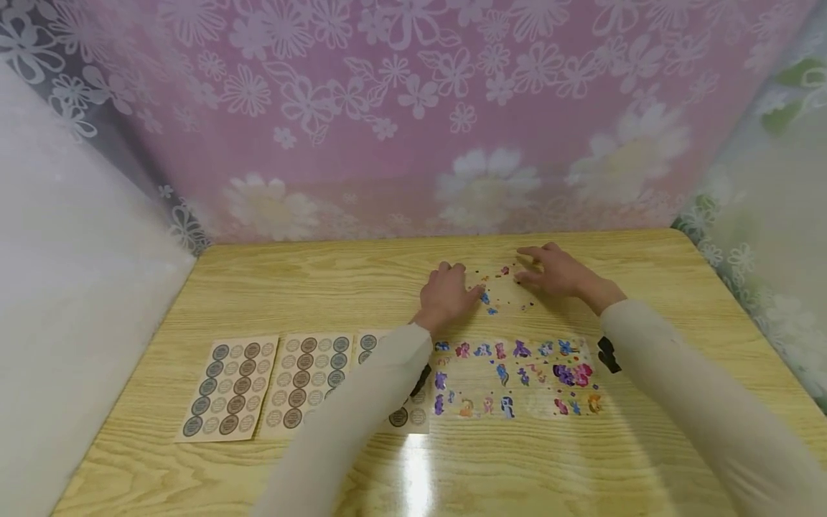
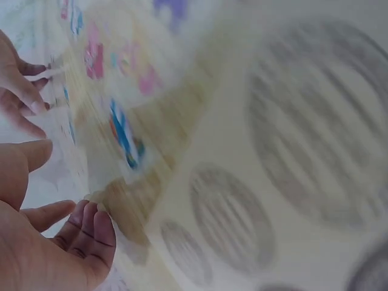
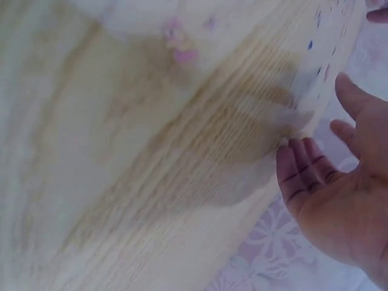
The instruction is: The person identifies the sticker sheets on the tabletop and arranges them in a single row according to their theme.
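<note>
At the back of the table, small colourful stickers (image 1: pixel 492 311) lie between the two hands, seemingly on a clear sheet whose edges are hard to make out. My left hand (image 1: pixel 449 296) rests at their left side, its thumb near a blue sticker (image 1: pixel 484 297). On the right side, my right hand (image 1: pixel 554 271) touches down with spread fingers. In the left wrist view the left hand (image 2: pixel 54 242) has loosely bent fingers and grips nothing visible. The right hand (image 3: pixel 339 182) looks similarly relaxed in the right wrist view, fingertips at the table surface.
Clear sheets with colourful pony stickers (image 1: pixel 521 349) lie in front of the hands. To the left are beige sheets of round grey and brown label stickers (image 1: pixel 227 388), one partly under the left sleeve (image 1: pixel 362 409). A flowered pink curtain (image 1: pixel 388 143) hangs behind the wooden table (image 1: pixel 310 287).
</note>
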The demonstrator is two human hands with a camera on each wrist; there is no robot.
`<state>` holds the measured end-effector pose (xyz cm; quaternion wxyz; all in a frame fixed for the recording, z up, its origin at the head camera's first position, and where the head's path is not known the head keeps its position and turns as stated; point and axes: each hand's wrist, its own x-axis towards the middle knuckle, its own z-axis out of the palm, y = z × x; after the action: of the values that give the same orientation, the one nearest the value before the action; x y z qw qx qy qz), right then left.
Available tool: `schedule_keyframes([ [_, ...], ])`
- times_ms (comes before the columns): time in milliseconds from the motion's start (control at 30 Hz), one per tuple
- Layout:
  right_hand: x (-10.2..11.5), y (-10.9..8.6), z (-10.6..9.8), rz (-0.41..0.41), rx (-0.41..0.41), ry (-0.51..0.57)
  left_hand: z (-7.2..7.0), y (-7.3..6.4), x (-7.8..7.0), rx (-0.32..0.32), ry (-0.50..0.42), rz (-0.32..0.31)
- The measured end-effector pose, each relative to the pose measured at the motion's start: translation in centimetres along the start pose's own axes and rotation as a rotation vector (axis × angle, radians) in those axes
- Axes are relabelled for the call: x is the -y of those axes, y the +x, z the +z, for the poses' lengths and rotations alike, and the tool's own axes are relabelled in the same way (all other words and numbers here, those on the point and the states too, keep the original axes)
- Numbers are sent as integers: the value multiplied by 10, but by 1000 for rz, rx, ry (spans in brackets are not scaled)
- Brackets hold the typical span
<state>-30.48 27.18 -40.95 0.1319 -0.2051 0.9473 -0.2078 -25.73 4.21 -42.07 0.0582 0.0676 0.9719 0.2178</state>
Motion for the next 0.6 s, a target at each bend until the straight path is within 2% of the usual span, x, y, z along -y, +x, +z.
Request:
schedule_keyframes([
  [67, -2, 3, -1, -15, 12, 18, 2, 1, -4, 10, -6, -26],
  [300, -4, 11, -1, -39, 66, 25, 7, 6, -11, 11, 59, -83],
  [600, -5, 17, 0, 5, 92, 94, 9, 11, -10, 1, -3, -92],
])
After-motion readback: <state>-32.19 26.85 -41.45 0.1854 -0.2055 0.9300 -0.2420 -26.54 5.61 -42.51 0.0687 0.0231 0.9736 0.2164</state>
